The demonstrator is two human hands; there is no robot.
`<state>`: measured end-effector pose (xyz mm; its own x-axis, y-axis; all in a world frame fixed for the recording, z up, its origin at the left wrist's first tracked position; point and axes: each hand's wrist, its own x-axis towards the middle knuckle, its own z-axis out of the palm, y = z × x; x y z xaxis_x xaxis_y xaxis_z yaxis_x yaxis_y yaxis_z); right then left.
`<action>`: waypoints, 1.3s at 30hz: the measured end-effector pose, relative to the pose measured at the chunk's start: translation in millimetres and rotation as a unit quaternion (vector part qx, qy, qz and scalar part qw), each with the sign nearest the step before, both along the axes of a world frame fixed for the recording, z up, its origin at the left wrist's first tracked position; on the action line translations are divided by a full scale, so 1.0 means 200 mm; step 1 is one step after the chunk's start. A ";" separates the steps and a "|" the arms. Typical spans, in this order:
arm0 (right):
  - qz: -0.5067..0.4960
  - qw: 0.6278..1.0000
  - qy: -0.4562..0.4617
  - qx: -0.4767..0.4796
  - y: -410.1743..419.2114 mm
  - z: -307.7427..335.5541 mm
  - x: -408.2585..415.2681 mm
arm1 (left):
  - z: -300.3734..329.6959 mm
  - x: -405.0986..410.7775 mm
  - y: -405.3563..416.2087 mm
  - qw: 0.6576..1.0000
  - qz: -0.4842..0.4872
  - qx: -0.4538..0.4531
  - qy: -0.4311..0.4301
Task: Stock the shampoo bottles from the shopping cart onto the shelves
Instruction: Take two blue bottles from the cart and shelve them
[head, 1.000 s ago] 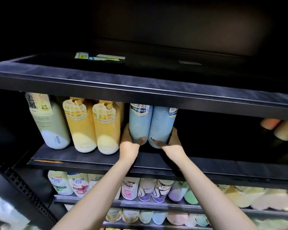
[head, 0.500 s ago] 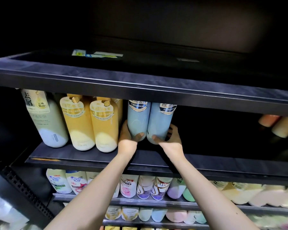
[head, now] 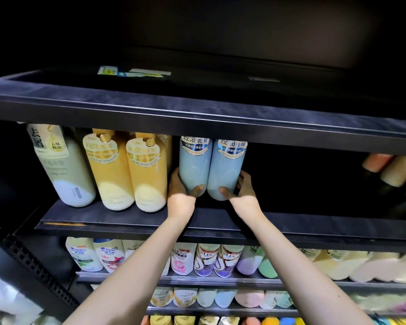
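Paper labels [head: 133, 72] (blurred) flat on the dark topmost surface, well above everything.

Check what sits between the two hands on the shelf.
Head view: two pale blue bottles side by side, left hand and right hand cupping them.

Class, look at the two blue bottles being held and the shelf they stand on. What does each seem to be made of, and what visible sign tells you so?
Left blue bottle and right blue bottle: probably plastic with a matte, opaque finish; the colour is even, the highlights soft, and glossy printed labels wrap their tops.

Shelf: likely dark painted metal, judging by its thin, straight front edge and dull sheen, though coated board cannot be ruled out.
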<state>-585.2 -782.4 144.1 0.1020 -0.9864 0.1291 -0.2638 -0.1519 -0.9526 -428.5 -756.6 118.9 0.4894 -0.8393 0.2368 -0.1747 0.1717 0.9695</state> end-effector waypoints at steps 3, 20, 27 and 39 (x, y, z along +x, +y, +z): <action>0.007 1.000 0.013 0.004 -0.01 0.00 0.01 | 0.00 0.00 0.01 1.000 0.011 0.008 -0.008; -0.015 0.989 0.145 0.005 -0.12 0.01 0.04 | 0.04 -0.01 -0.11 0.987 0.071 0.116 -0.082; -0.009 0.988 0.155 0.014 -0.11 0.02 0.04 | 0.03 -0.04 -0.09 0.980 0.082 0.154 -0.098; 0.171 0.889 0.356 -0.229 0.67 -0.19 0.13 | -0.08 0.02 0.99 0.885 -0.013 0.251 -0.392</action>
<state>-558.6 -647.5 106.9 0.6039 -0.7416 0.2920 -0.6390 -0.6695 -0.3788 -424.6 -559.5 103.2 0.3194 -0.9434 0.0892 -0.8296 -0.2329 0.5075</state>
